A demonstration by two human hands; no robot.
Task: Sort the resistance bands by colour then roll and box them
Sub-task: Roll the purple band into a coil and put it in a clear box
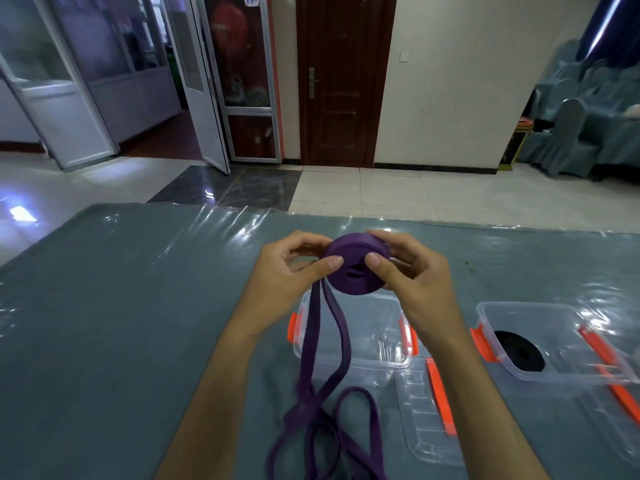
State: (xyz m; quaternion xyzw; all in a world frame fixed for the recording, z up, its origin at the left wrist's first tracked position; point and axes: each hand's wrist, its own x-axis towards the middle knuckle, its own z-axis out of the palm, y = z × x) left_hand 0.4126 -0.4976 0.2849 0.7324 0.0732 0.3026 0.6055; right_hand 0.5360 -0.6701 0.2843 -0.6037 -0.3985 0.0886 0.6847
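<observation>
Left hand [294,268] and right hand [408,271], raised over the table, pinch the purple band roll [355,268] with thumbs pressing its face.

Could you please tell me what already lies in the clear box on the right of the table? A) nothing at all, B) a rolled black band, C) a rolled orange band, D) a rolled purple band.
B: a rolled black band lies inside the right-hand clear box, while the purple band is only part-rolled, held between the left hand and the right hand.
</observation>
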